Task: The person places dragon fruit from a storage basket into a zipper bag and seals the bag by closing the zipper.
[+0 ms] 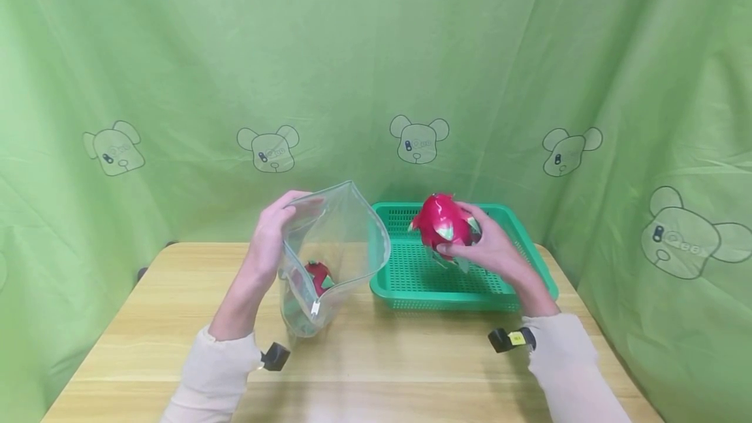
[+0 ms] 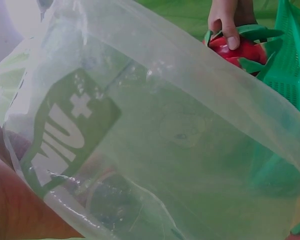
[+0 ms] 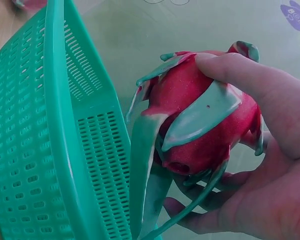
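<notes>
My right hand (image 1: 490, 245) grips a red dragon fruit (image 1: 442, 222) with green-tipped scales, held up over the green basket (image 1: 411, 302). In the right wrist view the thumb lies across the top of the dragon fruit (image 3: 190, 115) and the fingers curl beneath it. My left hand (image 1: 271, 234) holds a clear zip bag (image 1: 352, 240) by its left edge, the mouth spread wide and tilted toward the basket. Inside the bag sits another red fruit (image 1: 319, 277) with green scales, partly seen. A green printed label (image 2: 72, 130) marks the bag's side in the left wrist view.
The slotted basket stands at the back right of the wooden table (image 1: 376, 371), with the bag just left of it. A green curtain (image 1: 352, 70) with bear-head prints hangs behind and along both sides.
</notes>
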Demonstrator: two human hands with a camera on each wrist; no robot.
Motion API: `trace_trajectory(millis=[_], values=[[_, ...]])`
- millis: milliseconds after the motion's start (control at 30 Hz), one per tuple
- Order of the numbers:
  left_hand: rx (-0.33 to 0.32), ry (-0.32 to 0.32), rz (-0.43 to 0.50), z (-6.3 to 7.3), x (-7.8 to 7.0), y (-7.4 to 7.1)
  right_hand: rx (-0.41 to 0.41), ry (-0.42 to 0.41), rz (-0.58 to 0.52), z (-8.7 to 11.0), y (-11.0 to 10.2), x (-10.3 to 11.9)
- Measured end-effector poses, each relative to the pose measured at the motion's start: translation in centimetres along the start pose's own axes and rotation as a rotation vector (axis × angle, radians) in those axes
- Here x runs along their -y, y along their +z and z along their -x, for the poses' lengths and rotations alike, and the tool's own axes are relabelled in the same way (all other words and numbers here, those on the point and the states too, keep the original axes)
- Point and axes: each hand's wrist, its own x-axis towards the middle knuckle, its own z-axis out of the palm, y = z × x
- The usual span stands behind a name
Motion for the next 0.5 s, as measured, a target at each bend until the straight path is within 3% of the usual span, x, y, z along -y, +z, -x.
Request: trace_trajectory(millis=[500], values=[[0.004,0.023,0.010,0.0,0.1,0.0,-0.036,-0.025,-0.034,0.9,-0.2,1.1]])
